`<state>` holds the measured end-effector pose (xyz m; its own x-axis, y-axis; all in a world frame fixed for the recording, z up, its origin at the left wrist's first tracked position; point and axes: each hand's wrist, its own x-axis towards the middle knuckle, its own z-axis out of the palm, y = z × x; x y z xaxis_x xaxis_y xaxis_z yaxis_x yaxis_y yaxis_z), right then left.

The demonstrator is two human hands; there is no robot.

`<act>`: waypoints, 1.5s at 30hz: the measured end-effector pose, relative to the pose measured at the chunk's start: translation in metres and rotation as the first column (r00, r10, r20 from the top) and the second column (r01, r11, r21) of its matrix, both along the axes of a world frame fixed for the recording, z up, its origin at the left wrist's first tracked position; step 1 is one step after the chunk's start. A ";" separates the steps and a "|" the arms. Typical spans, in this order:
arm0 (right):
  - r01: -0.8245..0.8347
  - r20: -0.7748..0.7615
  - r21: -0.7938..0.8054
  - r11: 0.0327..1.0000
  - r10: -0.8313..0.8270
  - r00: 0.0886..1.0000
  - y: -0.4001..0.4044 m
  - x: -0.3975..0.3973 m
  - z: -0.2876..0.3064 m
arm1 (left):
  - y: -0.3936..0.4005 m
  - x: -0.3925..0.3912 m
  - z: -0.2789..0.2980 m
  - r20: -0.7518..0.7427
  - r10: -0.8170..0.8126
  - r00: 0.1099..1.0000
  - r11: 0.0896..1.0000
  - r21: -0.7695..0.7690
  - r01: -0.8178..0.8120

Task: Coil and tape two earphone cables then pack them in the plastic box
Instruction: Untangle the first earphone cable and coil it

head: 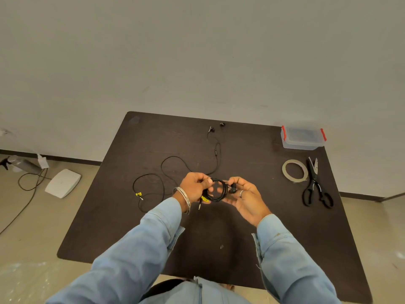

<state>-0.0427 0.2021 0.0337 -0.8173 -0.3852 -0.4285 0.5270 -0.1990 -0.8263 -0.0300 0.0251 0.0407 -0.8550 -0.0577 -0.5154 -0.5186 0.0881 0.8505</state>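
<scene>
A black earphone cable wound into a small coil [217,190] hangs above the middle of the dark table [122,216]. My left hand [194,187] pinches the coil's left side, and its plug with a yellow tag dangles below. My right hand [245,197] cups the coil's right side, with an earbud at the fingertips. A second black earphone cable [162,170] lies loose on the table behind and to the left, its earbuds at the far edge. The clear plastic box [303,138] with red clips stands shut at the far right corner.
A roll of tape [294,171] lies at the right, with black scissors [316,185] beside it. On the floor to the left are a white device [63,183], cords and a spray bottle [22,164]. A wall rises behind the table.
</scene>
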 end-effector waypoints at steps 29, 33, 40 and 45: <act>0.228 -0.017 0.456 0.860 -0.248 0.969 0.025 0.018 -0.067 | 0.044 0.000 -0.076 0.176 0.115 0.978 0.988 -0.126 -0.094; 0.300 -0.136 0.660 0.689 -0.283 0.950 0.031 0.019 -0.077 | 0.052 0.009 -0.091 0.170 0.156 0.973 0.975 -0.183 -0.124; 0.188 -0.242 0.859 0.476 0.054 0.969 0.042 0.022 -0.087 | 0.066 0.016 -0.093 0.100 -0.077 0.992 0.901 -0.420 0.112; 0.165 -0.275 0.862 0.480 0.169 0.946 0.054 0.025 -0.087 | 0.072 0.017 -0.092 0.116 -0.159 0.980 0.845 -0.498 0.196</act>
